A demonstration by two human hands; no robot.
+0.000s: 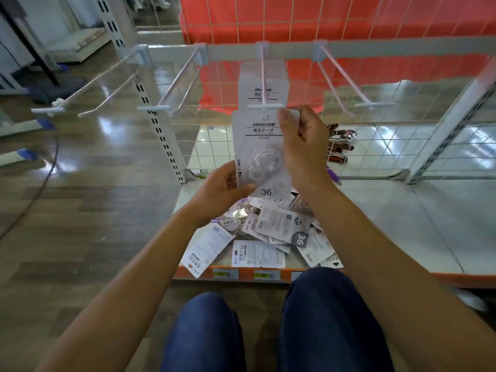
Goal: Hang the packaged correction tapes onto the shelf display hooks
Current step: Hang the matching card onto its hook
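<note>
**Grip.** My right hand (303, 146) pinches the top right corner of the held correction-tape pack (259, 151) between thumb and fingertips (288, 115), at centre frame. My left hand (222, 189) grips its lower left edge with thumb and curled fingers. The pack is upright, its hang hole just under the tag bar at the tip of the centre hook (263, 84). I judge it not yet threaded.

**Progress.** At least one hung pack (264, 73) sits far back on that hook; I cannot tell the count. A pile of loose packs (268, 232) lies on the shelf deck (389, 224) below my hands, so most of the work is left. The left hook (181, 76) and right hook (345, 76) carry nothing.

**Clearance.** There is open air on either side of the pack. Hook tips and tag bars are the likely snag points. The wire mesh back panel (375, 146) stands well behind. The slotted upright (161, 130) is left of centre, well apart from my left wrist.
</note>
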